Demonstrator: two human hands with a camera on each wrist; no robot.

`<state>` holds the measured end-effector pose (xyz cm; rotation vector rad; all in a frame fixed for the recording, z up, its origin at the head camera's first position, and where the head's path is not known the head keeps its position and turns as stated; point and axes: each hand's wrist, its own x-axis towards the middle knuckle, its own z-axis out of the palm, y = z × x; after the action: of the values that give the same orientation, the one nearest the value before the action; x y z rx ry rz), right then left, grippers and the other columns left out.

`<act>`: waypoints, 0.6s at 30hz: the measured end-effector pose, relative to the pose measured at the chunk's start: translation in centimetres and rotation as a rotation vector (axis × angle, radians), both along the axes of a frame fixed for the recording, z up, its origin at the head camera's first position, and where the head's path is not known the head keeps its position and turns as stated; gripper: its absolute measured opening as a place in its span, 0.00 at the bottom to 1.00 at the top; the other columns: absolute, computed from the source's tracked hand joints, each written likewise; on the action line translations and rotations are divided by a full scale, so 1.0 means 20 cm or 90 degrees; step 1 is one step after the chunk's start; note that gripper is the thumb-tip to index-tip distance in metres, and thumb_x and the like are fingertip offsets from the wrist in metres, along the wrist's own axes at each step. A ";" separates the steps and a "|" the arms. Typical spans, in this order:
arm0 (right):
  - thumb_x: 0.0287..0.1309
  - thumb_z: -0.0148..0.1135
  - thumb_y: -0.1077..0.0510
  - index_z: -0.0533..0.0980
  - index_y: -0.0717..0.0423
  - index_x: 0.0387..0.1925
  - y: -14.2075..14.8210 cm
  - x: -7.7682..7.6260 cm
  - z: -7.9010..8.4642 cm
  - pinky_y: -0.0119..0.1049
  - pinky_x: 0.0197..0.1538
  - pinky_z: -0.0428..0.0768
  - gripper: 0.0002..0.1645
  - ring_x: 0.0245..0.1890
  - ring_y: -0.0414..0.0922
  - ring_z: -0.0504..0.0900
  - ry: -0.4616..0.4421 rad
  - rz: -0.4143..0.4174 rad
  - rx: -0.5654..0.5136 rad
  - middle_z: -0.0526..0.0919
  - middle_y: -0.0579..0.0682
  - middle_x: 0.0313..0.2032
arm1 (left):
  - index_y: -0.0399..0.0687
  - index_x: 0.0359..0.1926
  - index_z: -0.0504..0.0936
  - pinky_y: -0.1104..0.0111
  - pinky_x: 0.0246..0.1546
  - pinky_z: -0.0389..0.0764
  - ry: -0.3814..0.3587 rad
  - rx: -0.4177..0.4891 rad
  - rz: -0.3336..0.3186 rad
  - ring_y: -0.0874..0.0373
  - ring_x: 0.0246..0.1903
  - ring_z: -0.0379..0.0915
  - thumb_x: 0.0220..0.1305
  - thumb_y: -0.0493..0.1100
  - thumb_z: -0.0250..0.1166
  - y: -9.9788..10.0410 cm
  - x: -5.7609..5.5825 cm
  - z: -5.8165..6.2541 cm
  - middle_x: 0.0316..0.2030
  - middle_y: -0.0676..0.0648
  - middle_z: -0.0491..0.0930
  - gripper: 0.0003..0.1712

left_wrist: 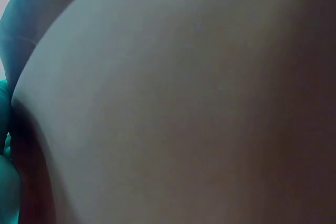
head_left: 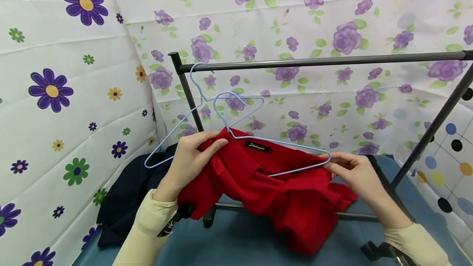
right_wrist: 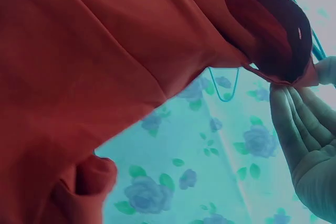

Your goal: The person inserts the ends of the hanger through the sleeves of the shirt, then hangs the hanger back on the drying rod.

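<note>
A red shirt (head_left: 236, 175) with a black neck label (head_left: 258, 146) hangs between both hands in the head view. A light blue hanger (head_left: 288, 142) lies in its neck opening, hook up and tilted down to the right. My left hand (head_left: 188, 159) pinches the shirt by the collar, thumb on top, beside the hook's base. At the hanger's right end, my right hand (head_left: 354, 173) pinches the shirt's edge between thumb and fingers. From the right wrist, the shirt (right_wrist: 105, 66) drapes down from that grip. Blurred skin fills most of the left wrist view.
A second light blue hanger (head_left: 202, 98) hangs from a dark metal rail (head_left: 318, 61) just behind the shirt. Dark navy cloth (head_left: 125, 200) lies at the left on a blue-grey surface (head_left: 229, 241). Flowered sheets (head_left: 281, 19) enclose the back and left.
</note>
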<state>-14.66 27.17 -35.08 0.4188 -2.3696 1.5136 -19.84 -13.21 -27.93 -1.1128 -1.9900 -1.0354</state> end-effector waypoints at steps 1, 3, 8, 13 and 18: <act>0.69 0.64 0.58 0.82 0.61 0.53 0.01 0.00 0.01 0.35 0.35 0.84 0.16 0.31 0.45 0.84 -0.003 0.003 0.010 0.88 0.46 0.35 | 0.43 0.45 0.89 0.73 0.39 0.82 0.001 -0.004 -0.005 0.61 0.34 0.83 0.62 0.34 0.71 -0.01 0.00 0.00 0.38 0.49 0.88 0.10; 0.68 0.64 0.57 0.82 0.60 0.54 0.03 0.00 0.03 0.34 0.37 0.83 0.16 0.31 0.44 0.84 -0.012 0.007 0.035 0.88 0.47 0.33 | 0.43 0.45 0.89 0.73 0.41 0.82 0.007 -0.009 -0.013 0.60 0.36 0.84 0.62 0.33 0.71 -0.02 0.00 0.00 0.39 0.48 0.88 0.10; 0.68 0.65 0.55 0.82 0.61 0.53 0.07 0.01 0.10 0.34 0.38 0.83 0.17 0.32 0.45 0.85 -0.037 0.019 0.067 0.88 0.49 0.32 | 0.42 0.45 0.89 0.75 0.42 0.81 0.034 -0.022 -0.033 0.57 0.36 0.84 0.59 0.30 0.72 -0.04 -0.01 -0.01 0.39 0.47 0.88 0.13; 0.68 0.65 0.54 0.83 0.59 0.52 0.10 0.00 0.15 0.32 0.41 0.82 0.16 0.33 0.44 0.86 -0.050 0.021 0.102 0.88 0.48 0.32 | 0.41 0.47 0.89 0.75 0.44 0.81 0.059 -0.037 -0.059 0.57 0.38 0.85 0.56 0.28 0.73 -0.05 -0.02 0.00 0.40 0.46 0.88 0.17; 0.68 0.65 0.55 0.84 0.58 0.52 0.11 0.00 0.18 0.34 0.38 0.82 0.16 0.31 0.45 0.85 -0.036 0.023 0.119 0.88 0.48 0.30 | 0.41 0.49 0.88 0.75 0.40 0.80 0.098 -0.073 -0.066 0.59 0.33 0.82 0.53 0.27 0.75 -0.06 -0.01 0.00 0.35 0.48 0.87 0.20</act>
<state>-14.70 29.37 -31.52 0.4694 -2.5721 1.3411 -19.96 -14.43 -27.95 -1.3293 -1.9055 -0.8676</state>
